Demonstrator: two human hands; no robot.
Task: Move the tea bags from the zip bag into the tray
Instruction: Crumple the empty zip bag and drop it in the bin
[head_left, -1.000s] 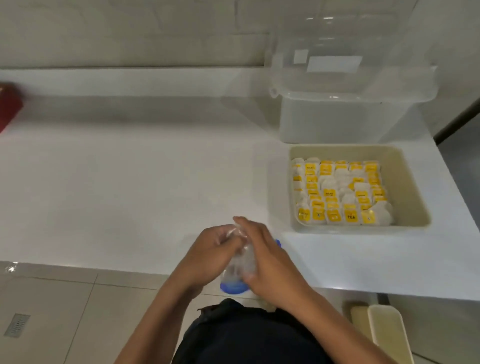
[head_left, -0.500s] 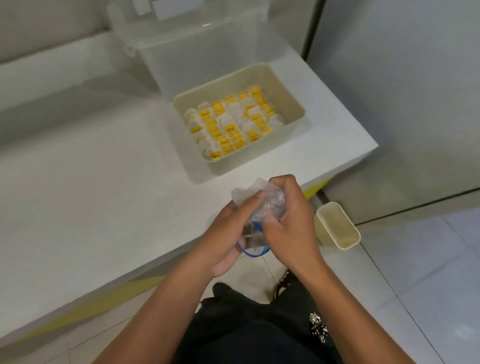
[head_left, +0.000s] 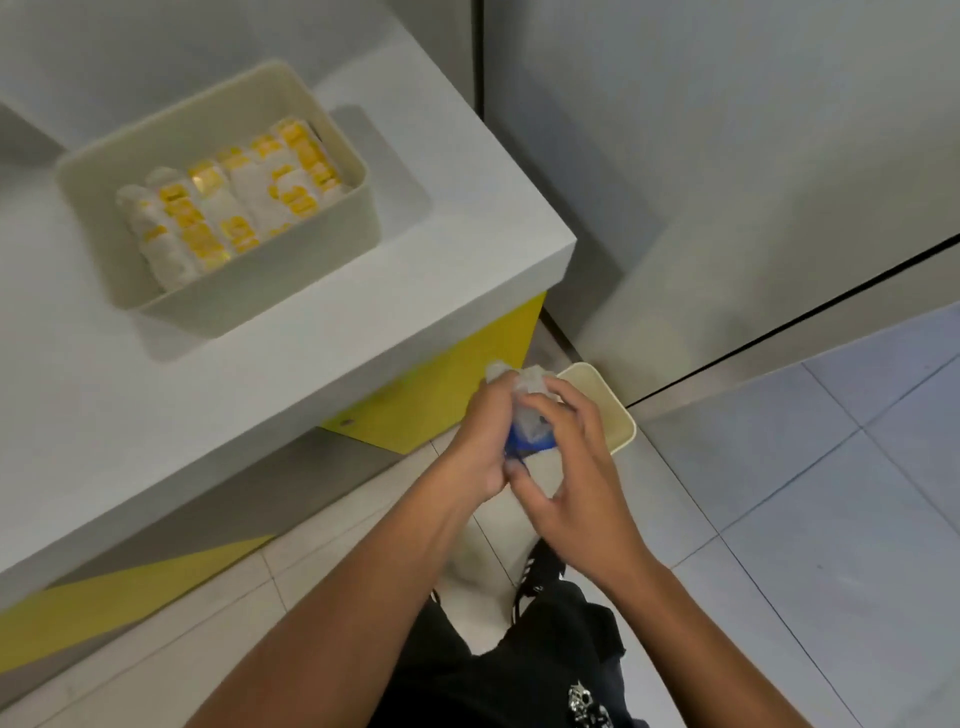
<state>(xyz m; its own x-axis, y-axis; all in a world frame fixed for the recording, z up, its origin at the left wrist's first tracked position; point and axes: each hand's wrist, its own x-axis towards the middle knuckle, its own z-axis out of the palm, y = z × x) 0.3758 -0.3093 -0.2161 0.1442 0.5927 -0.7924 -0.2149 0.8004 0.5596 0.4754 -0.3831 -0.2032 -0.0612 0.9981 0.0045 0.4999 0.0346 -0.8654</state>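
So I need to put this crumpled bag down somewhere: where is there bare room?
The counter is bare in front of the tray and to its right, up to the corner. The tray itself is crowded with tea bags.

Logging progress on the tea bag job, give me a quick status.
Left hand and right hand both grip the crumpled zip bag, off the counter, above a small bin. Tray on the counter holds rows of tea bags. Nothing in the way.

Zip bag mostly hidden between hands; tea bags blurred.
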